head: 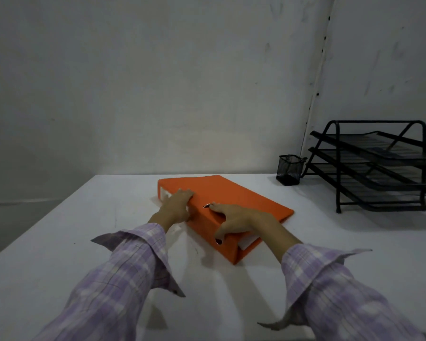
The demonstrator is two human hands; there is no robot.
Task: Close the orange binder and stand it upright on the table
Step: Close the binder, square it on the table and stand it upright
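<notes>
The orange binder (234, 195) lies flat and closed on the white table (84, 217), its spine facing me and white pages showing at both ends. My left hand (176, 205) rests on the binder's left part, fingers over the top edge of the spine. My right hand (234, 221) grips the spine nearer to me, fingers on the cover and thumb down on the spine face. Both hands touch the binder.
A black mesh pen cup (289, 169) stands at the back right near the wall. A black three-tier wire paper tray (379, 168) fills the far right. The table's left edge runs diagonally at the left.
</notes>
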